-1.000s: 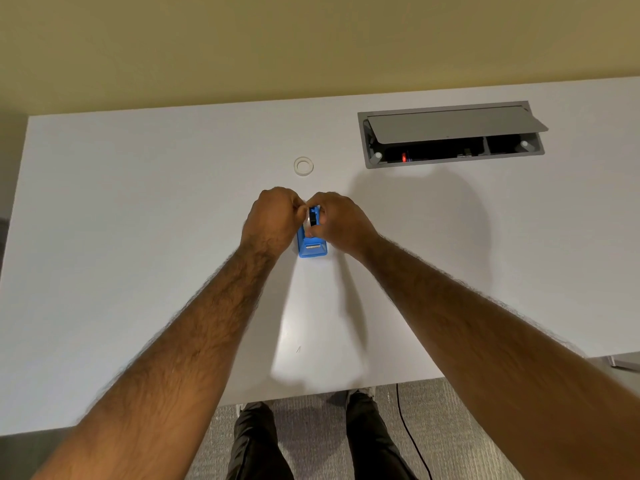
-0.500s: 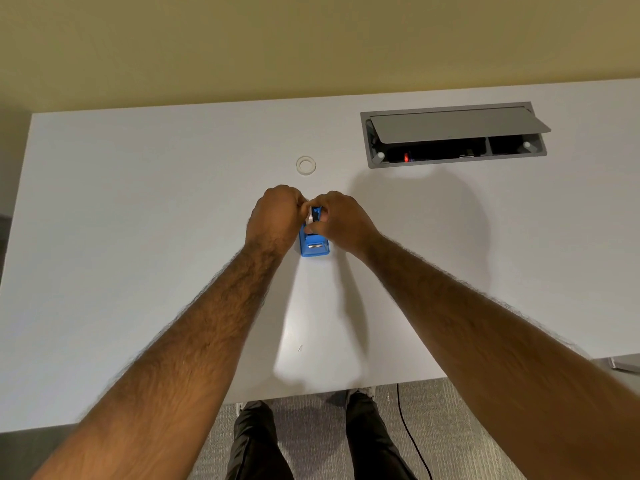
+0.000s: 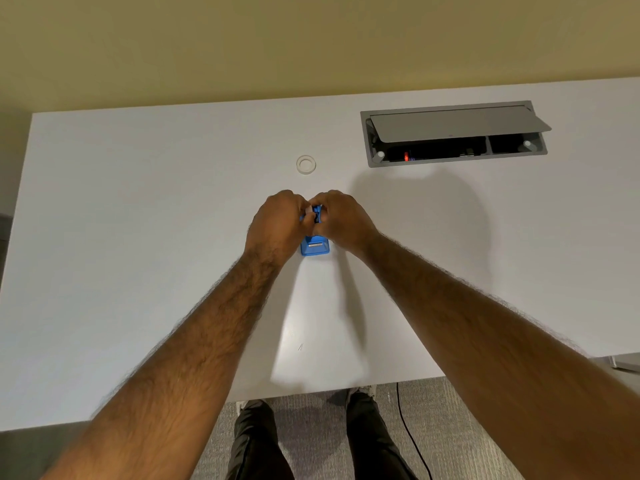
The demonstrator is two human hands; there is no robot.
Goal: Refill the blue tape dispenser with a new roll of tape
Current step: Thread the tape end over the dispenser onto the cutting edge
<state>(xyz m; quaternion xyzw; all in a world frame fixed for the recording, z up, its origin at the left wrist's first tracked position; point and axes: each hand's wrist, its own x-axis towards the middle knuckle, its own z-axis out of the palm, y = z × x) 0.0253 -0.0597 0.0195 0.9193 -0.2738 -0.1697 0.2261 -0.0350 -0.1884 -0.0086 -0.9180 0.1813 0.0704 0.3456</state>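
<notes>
Curled left grip on rear of small blue plastic tape dispenser, mid white desk | curled right grip holding same | small clear tape ring beyond, untouched | risk: tipping or skidding under uneven two-sided pull

You have two grips in view: one left grip and one right grip. There is one blue tape dispenser and one clear tape ring. You see one white bench and one grey cable box, with one raised lid, two compartments and one red light. Add one black cable and two dark-trousered legs.
</notes>
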